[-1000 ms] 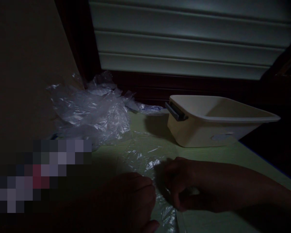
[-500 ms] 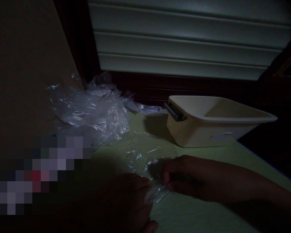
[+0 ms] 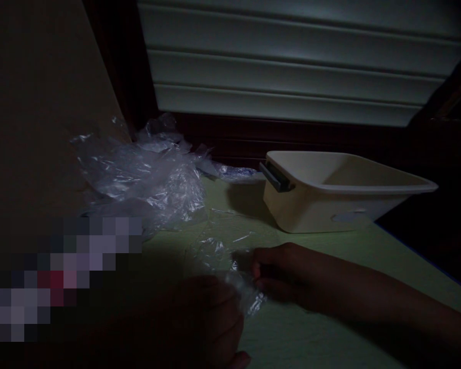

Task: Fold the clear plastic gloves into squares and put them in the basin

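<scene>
Clear plastic film [image 3: 249,294] lies on the pale green table [image 3: 271,341], on the person's side of the tub [image 3: 318,212] and off to its left, with its near part bunched up between the two hands. From there the sheet seems to run away from the person, its long axis pointing to the space just left of the tub, though its far edges are too faint to trace surely. The right hand [image 3: 292,274] is the nearer to the tub, in front of its left end; its thumb and forefinger appear to pinch the bunched part from the right. The left hand [image 3: 218,318], farther from the tub and closer to the person, is curled with its back upward against the film's left side; whether its fingers grasp the plastic or only press on it, I cannot tell. So the film sits left of the right hand's fingertips and beside the left hand's knuckles. A crumpled heap [image 3: 149,177] of similar plastic stands to the left of the tub, well apart from it, and a slatted shutter [image 3: 292,66] rises behind the tub.
</scene>
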Motion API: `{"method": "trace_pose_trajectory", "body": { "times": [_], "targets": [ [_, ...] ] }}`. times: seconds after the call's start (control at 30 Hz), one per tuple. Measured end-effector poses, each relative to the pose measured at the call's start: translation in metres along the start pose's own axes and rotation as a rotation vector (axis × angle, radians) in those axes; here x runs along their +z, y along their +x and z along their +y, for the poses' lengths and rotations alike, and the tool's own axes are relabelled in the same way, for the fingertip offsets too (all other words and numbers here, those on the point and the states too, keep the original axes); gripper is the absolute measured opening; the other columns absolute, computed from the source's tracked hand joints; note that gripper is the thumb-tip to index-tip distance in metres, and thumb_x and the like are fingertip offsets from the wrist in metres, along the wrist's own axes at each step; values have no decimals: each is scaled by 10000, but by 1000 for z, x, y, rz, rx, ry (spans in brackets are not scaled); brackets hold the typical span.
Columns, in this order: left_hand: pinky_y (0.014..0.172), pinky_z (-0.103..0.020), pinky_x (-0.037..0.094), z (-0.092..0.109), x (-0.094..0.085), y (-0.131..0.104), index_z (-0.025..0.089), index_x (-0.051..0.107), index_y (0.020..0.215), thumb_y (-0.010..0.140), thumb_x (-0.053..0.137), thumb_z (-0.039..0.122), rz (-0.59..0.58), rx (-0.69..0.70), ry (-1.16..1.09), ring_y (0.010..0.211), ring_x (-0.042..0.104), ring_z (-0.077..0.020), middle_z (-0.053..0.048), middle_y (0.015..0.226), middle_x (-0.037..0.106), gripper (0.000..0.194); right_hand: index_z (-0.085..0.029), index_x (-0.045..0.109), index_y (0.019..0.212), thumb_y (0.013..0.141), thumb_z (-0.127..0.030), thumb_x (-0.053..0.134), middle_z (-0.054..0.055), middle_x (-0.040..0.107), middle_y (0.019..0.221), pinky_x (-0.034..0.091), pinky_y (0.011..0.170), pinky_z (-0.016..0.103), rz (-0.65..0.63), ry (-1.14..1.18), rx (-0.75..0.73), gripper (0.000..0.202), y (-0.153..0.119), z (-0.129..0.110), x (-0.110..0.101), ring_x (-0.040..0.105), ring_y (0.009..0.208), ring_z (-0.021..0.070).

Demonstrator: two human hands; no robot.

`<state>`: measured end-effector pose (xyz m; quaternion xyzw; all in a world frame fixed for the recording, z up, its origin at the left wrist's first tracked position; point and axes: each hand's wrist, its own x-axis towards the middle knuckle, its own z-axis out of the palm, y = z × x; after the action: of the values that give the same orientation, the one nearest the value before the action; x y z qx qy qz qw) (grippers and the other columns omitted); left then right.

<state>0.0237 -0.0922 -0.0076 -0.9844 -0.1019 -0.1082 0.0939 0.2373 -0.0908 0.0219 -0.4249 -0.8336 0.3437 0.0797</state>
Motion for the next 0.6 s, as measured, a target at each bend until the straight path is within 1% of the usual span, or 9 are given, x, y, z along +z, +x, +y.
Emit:
{"method": "trace_pose_trajectory", "body": {
  "times": [0.07,0.1,0.13,0.17,0.23,0.3,0.4,0.5,0.6],
  "targets": [
    [686,-275,419,3,-3,0,185,606,741,838,564,340,24,17,32,683,547,-134,39,701,642,187,-199,472,843,856,-215,481,-26,544,748,343,550,208,28,-33,19,22,0,0,2,501,654,105],
    [723,-285,420,4,-4,0,177,614,780,845,563,325,17,-37,69,721,552,-142,30,731,650,169,-198,462,844,838,-230,511,-25,541,747,336,535,209,50,-52,37,59,0,-1,2,498,642,107],
    [723,-290,420,4,-4,0,176,617,785,849,558,322,57,-59,98,724,550,-144,30,724,649,170,-195,450,836,817,-246,542,-23,535,745,330,521,209,74,-74,58,107,-1,-2,3,490,630,108],
    [725,-296,424,5,-3,-1,174,621,805,855,549,309,47,-74,105,748,554,-149,26,742,656,160,-193,439,818,795,-255,570,-24,526,736,322,508,207,98,-95,71,147,-1,-3,3,478,616,106],
    [643,-283,426,4,0,-1,179,622,753,830,568,345,68,15,71,742,559,-149,27,719,655,190,-189,423,767,758,-226,606,-31,508,715,313,497,199,141,-121,67,187,0,-6,2,458,597,96],
    [597,-281,419,5,3,-3,184,614,699,805,589,364,80,36,45,718,563,-150,29,682,646,210,-185,417,721,746,-157,601,-41,495,694,313,499,186,163,-121,17,188,1,-9,1,447,587,81],
    [703,-288,433,10,5,-6,184,620,776,866,526,324,144,-138,70,776,573,-155,16,747,664,191,-177,458,736,776,-88,547,-33,522,732,348,543,168,147,-96,-83,132,3,-10,2,483,635,74],
    [793,-269,427,13,4,-8,163,621,868,891,488,278,225,-157,57,898,564,-151,-13,892,675,177,-168,516,780,827,-92,501,-7,560,814,391,631,179,99,-103,-157,91,4,-7,4,520,730,88],
    [781,-264,434,11,4,-6,158,619,837,871,516,281,219,-149,46,854,565,-147,-10,828,668,164,-161,567,831,844,-85,486,14,581,885,410,709,196,67,-125,-204,112,6,-4,7,537,810,103]
  ]
}}
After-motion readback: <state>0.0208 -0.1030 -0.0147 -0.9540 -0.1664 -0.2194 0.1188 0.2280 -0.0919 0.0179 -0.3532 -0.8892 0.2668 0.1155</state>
